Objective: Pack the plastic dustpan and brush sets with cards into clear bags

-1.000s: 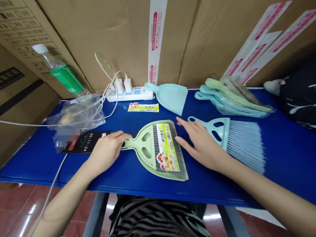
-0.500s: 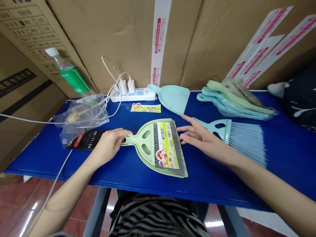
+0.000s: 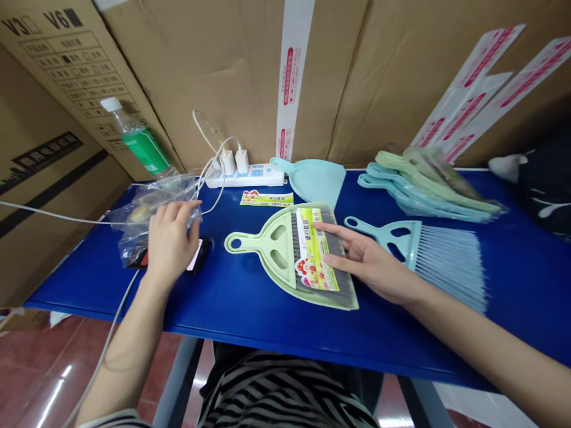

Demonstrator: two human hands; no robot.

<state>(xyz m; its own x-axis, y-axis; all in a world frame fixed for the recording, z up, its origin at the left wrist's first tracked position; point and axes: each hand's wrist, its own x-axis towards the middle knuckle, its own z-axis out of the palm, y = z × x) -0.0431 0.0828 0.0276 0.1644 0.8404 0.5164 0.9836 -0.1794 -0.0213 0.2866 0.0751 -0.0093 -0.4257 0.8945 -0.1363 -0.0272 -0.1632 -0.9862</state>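
The left hand [image 3: 169, 241] is lying on a crumpled clear plastic bag [image 3: 154, 209], its fingers curving over the bag, though I cannot tell whether it is gripping. A black smartphone [image 3: 200, 254] is poking out just right of that hand, and both are resting on a blue table [image 3: 250, 315]. Beyond the left hand, a clear plastic bottle with a green label [image 3: 140, 142] is leaning against a brown cardboard carton [image 3: 66, 77], and a white power strip [image 3: 256, 177] with two white plug chargers [image 3: 234, 161] is lying further right, trailing white cables.

The hands are well apart, with a pale green plastic dustpan [image 3: 272, 264] lying flat between them, handle toward the left hand. A grey-bristled hand brush [image 3: 341, 279] is nesting in the dustpan, under a yellow-green paper label [image 3: 312, 249]. The open right hand [image 3: 368, 264] is reaching over the dustpan's far end, its fingertips [image 3: 319, 226] touching the label and bristles.

Beyond the dustpan, a mint plastic dustpan [image 3: 314, 181] is lying near the right hand. Just right of that hand, a pale blue hand brush [image 3: 446, 267] is lying flat, while a stack of pale green and blue plastic dustpans [image 3: 428, 190] is sitting beyond it.
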